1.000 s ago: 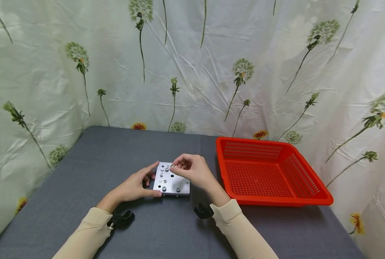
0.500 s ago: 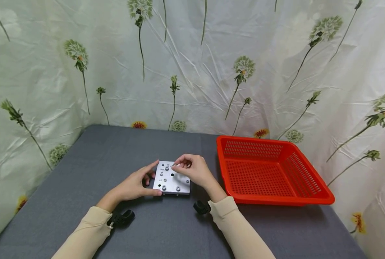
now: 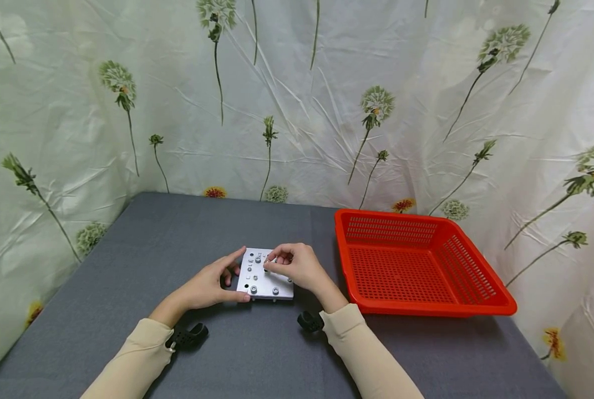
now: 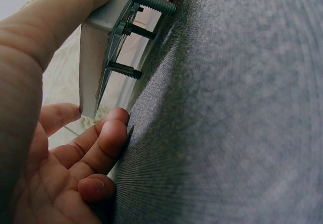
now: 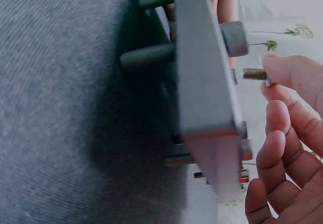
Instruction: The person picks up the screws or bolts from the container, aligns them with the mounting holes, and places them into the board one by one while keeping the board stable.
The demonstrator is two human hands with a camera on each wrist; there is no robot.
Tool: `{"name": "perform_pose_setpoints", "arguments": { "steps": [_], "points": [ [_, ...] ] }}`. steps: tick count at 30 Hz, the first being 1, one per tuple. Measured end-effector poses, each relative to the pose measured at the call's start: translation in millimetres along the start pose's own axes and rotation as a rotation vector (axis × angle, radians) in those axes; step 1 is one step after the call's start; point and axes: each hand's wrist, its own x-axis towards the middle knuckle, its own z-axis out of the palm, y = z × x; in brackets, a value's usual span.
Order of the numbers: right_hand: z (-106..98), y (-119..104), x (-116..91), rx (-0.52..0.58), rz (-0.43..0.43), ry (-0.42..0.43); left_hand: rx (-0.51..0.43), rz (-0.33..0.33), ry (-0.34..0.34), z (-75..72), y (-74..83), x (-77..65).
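Observation:
My left hand (image 3: 208,284) grips a silver metal plate (image 3: 264,282) by its left side, thumb at the near edge and index finger at the far corner. Several bolts (image 3: 275,291) with round heads sit in the plate, beside open holes. In the left wrist view, threaded shanks (image 4: 154,2) stick out of its underside toward the table. My right hand (image 3: 299,267) is over the plate and pinches a small screw (image 5: 255,74) between thumb and index finger. The screw's threaded end points at the plate's top face, with a gap showing in the right wrist view.
A red plastic basket (image 3: 348,271) with slotted walls stands on the grey table (image 3: 217,221), right of the plate. A pale curtain (image 3: 306,144) printed with flowers hangs behind the table. Each wrist wears a black camera mount (image 3: 189,337).
My right hand has drawn the screw from near the plate's far edge back toward its middle. The left hand keeps its grip, and the plate stays in place.

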Motion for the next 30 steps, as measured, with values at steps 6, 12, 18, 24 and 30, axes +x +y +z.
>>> {"name": "perform_pose_setpoints", "arguments": {
  "steps": [6, 12, 18, 24, 30],
  "points": [
    [2.5, 4.2, -0.3, -0.025, -0.003, -0.005, -0.001, -0.003, -0.003, 0.7, -1.0, 1.0],
    [3.7, 3.8, 0.5, -0.051, 0.002, -0.016, 0.003, -0.015, -0.008, 0.3, -0.8, 1.1],
    [3.8, 3.8, 0.9, -0.095, -0.004, -0.03, 0.008, -0.014, -0.005, -0.5, 1.2, 0.7],
    [2.4, 1.3, 0.4, -0.119, -0.006, -0.043, 0.014, -0.011, -0.004, -0.2, 1.6, 0.7],
    [1.6, 0.8, 0.5, -0.135, -0.007, -0.056, 0.008, -0.001, -0.004, -0.4, 2.1, 0.1]
  ]
}}
